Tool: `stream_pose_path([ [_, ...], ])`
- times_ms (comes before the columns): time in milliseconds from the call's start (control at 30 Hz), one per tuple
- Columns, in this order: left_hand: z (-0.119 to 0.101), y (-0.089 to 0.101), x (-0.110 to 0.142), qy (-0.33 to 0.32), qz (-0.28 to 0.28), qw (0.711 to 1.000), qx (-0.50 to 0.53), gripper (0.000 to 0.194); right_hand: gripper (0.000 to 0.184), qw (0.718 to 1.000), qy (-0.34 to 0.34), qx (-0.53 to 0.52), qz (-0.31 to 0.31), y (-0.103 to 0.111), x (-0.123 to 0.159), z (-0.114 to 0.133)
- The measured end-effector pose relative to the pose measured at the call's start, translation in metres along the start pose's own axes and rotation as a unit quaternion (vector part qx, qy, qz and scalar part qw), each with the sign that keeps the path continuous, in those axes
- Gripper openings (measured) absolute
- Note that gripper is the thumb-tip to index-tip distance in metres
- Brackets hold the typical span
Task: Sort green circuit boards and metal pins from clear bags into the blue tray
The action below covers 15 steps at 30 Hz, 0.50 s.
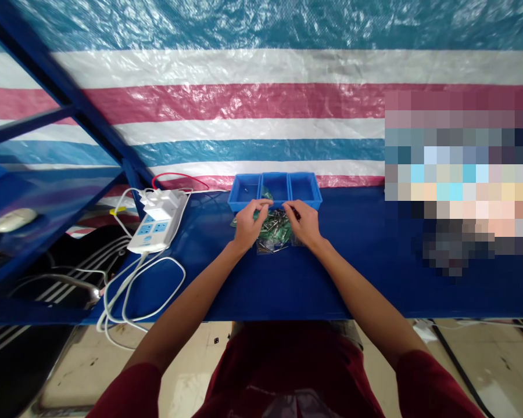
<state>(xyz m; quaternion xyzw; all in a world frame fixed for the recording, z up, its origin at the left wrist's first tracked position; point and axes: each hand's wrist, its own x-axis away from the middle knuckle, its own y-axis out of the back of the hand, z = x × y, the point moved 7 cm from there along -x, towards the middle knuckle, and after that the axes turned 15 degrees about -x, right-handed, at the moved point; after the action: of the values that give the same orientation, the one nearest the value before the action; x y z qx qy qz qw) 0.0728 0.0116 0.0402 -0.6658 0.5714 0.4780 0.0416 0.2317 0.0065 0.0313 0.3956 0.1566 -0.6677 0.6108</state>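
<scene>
A pile of small metal pieces that look like screws (279,222) lies on clear plastic bags with green in them (271,241), on the blue table in front of me. Over its left side is my left hand (250,223), thumb and forefinger drawn together; anything between them is too small to make out. From the right, my right hand (305,223) reaches over the pile with its fingertips pinched, and what they hold is hidden. Just behind the hands stand three joined blue bins: the left bin (246,187) with a tiny piece inside, the middle bin (279,186) with a greenish bag at its left, and the right bin (304,186).
A white power strip (150,232) with plugged-in chargers (159,203) sits left on the blue table (270,290), its white cable (181,284) looped toward the front edge. A blue metal frame (96,133) rises at the left. Striped sheeting (261,104) hangs behind. The far right is pixelated.
</scene>
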Motion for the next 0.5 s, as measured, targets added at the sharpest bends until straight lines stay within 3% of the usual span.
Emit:
stream_pose_path([
  [100, -0.0051, -0.0003, 0.0007, -0.03, 0.01, 0.999, -0.025, 0.025, 0.039, 1.0, 0.001, 0.002, 0.001, -0.0004, 0.0, -0.0002],
  [500, 0.0036, -0.0009, 0.0027, 0.007, -0.008, 1.0, -0.02, 0.029, 0.039, 1.0, 0.005, 0.003, -0.002, 0.0011, -0.0008, 0.0004],
])
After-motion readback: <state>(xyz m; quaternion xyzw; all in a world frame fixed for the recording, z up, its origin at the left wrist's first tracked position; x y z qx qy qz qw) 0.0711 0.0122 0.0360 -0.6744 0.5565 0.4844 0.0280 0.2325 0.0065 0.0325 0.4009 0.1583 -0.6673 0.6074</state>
